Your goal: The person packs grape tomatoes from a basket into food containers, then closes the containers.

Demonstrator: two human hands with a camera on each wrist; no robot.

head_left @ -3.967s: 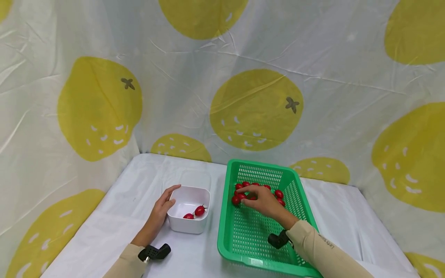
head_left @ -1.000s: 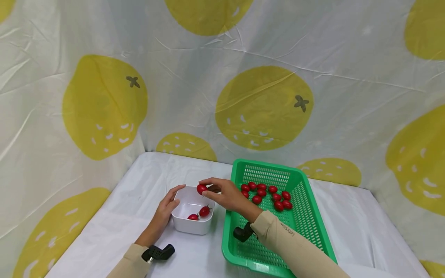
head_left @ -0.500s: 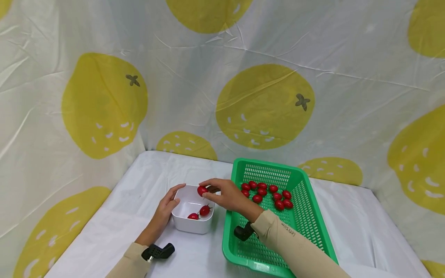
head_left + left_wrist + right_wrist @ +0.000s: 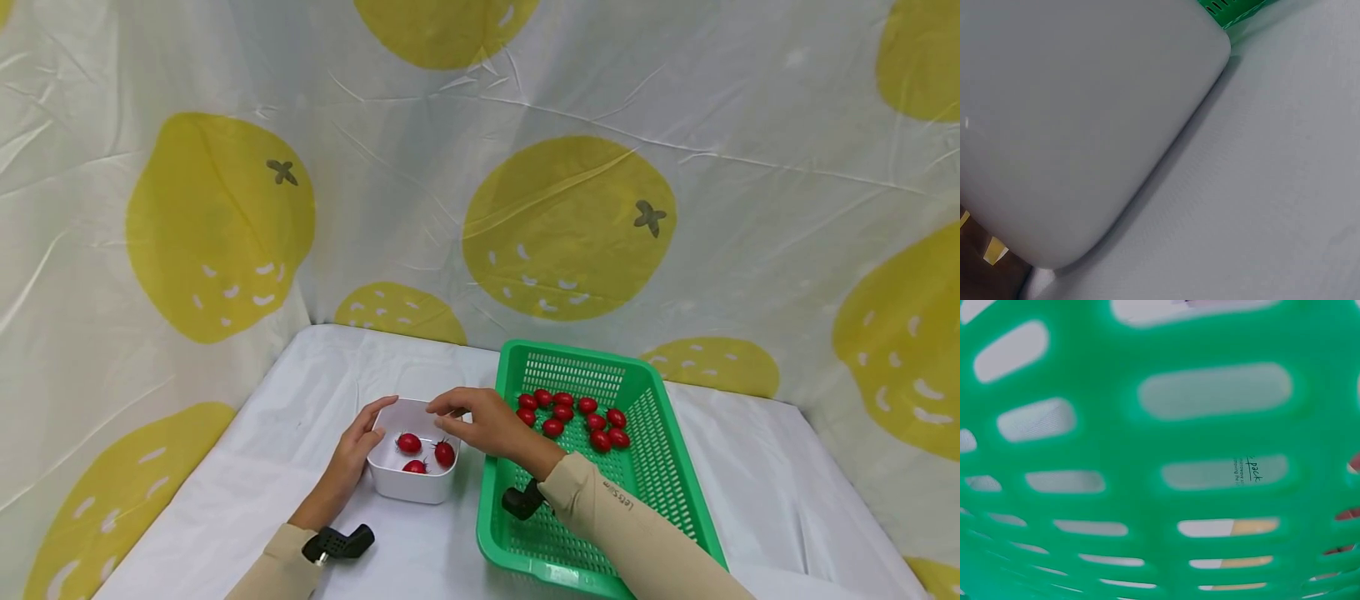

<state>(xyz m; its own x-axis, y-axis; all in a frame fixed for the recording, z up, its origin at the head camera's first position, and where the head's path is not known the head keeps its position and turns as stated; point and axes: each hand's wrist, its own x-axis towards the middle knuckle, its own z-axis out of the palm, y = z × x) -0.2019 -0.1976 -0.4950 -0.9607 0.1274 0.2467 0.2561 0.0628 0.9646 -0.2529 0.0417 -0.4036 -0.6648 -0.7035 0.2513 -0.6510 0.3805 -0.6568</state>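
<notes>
Beige sleeves (image 4: 279, 567) came nearest, the right one crossing a green basket (image 4: 555, 572). The left hand (image 4: 351, 447) gripped the white box (image 4: 408, 486) by its left wall. Three red tomatoes (image 4: 408, 443) lay inside. Over the box's right side hung the right hand (image 4: 487, 421), thumb and fingers parted. More tomatoes (image 4: 552, 427) sat toward the basket's far end; a lemon-print cloth (image 4: 390, 208) rose behind the counter (image 4: 330, 354).

White box (image 4: 408, 486) partly hides 1 tomato (image 4: 414, 467); right sleeve (image 4: 630, 521) covers part of green basket (image 4: 489, 504)
</notes>
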